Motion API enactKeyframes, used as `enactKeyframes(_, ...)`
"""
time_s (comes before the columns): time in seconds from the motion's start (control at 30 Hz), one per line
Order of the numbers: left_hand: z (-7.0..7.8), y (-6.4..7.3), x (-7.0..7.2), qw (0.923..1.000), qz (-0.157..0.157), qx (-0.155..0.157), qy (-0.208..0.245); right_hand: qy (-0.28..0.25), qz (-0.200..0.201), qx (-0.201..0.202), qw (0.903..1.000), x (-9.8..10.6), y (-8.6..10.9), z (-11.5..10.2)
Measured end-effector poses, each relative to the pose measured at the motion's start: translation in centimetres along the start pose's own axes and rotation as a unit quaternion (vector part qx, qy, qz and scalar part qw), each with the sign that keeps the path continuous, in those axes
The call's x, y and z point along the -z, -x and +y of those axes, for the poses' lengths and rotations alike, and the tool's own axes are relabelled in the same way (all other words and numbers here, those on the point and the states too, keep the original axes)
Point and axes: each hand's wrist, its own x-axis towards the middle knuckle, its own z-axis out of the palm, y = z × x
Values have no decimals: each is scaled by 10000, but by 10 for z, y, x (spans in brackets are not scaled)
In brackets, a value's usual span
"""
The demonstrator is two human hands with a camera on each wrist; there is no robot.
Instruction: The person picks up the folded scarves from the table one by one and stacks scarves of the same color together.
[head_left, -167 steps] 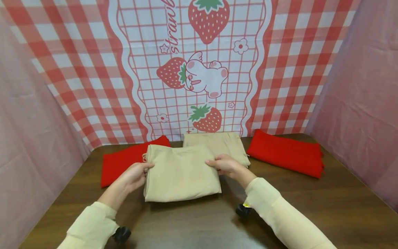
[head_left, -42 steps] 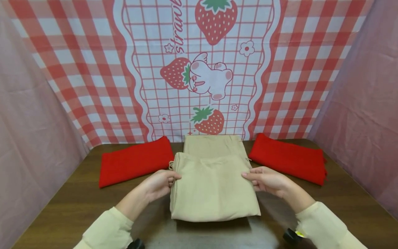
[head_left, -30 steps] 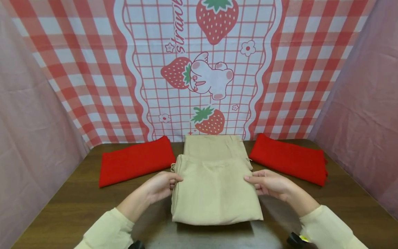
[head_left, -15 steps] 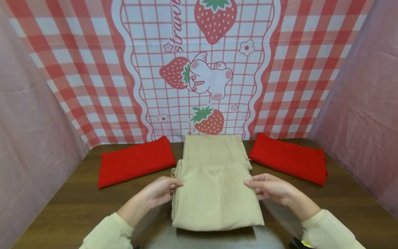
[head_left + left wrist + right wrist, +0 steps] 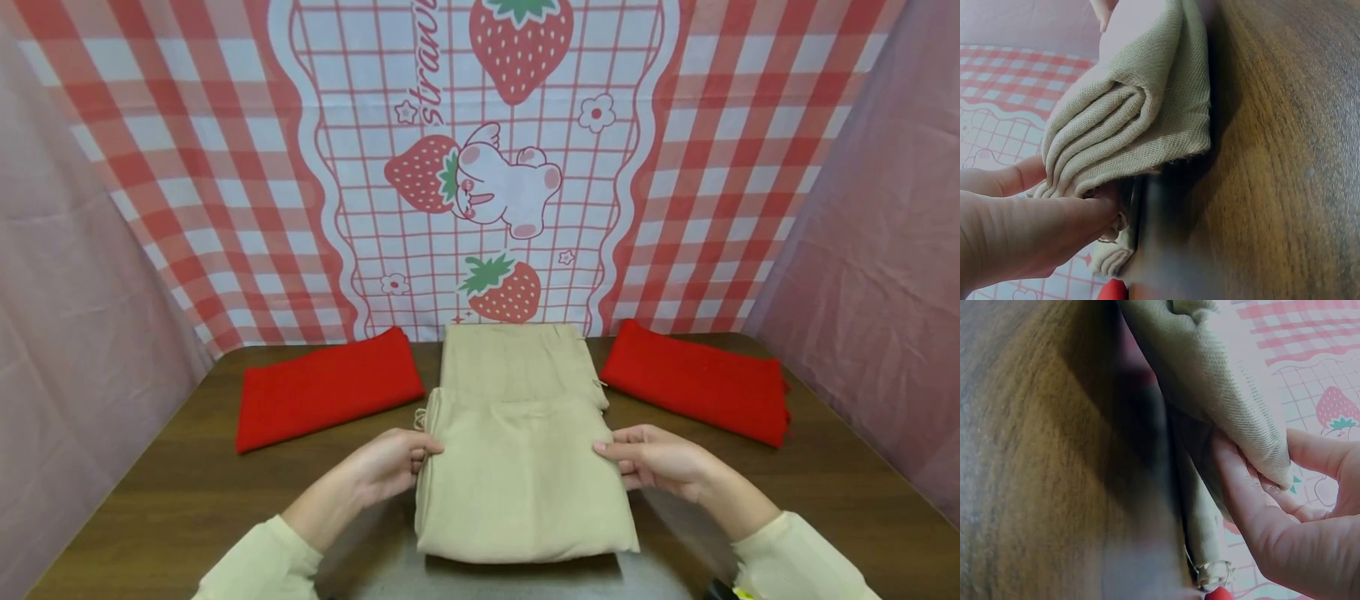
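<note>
A folded beige cloth (image 5: 525, 483) spans the space between both hands in the head view. My left hand (image 5: 386, 467) pinches its left edge, thumb on top and fingers beneath. At the opposite edge my right hand (image 5: 663, 462) grips it the same way. The left wrist view shows the cloth's stacked, rolled layers (image 5: 1100, 125) beside the left fingers. In the right wrist view a smooth rounded fold (image 5: 1241, 406) lies between thumb and fingers, with a dark gap under it above the table. Behind it lies a second folded beige cloth (image 5: 521, 358), partly overlapped in the head view.
A folded red cloth (image 5: 330, 387) lies at the back left of the wooden table (image 5: 172, 500), and another red cloth (image 5: 697, 383) at the back right. A strawberry-printed checked curtain (image 5: 480, 167) hangs behind, with pink drapes (image 5: 870, 250) at the sides.
Both hands have carried the beige cloth right and toward the front since the oldest frame. Over the last second it has moved slightly further down in view, still held at both edges.
</note>
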Motion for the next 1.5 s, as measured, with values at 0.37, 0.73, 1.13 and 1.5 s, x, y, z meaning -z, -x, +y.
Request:
enactKeyframes(0.37, -1, -1, -2, 10000, 19, 93, 9, -88, -57, -5, 9999, 2, -1, 6)
enactKeyframes(0.73, -3, -2, 0, 10000, 0, 72, 18, -156, -94, 2, 9998, 3, -3, 9)
enactKeyframes(1.13, -6, -3, 5, 9999, 45, 159, -32, -207, -50, -89, 9997, 5, -4, 14)
enactKeyframes(1.5, -7, -3, 10, 9997, -45, 66, -220, -116, 46, -228, 9997, 6, -2, 15)
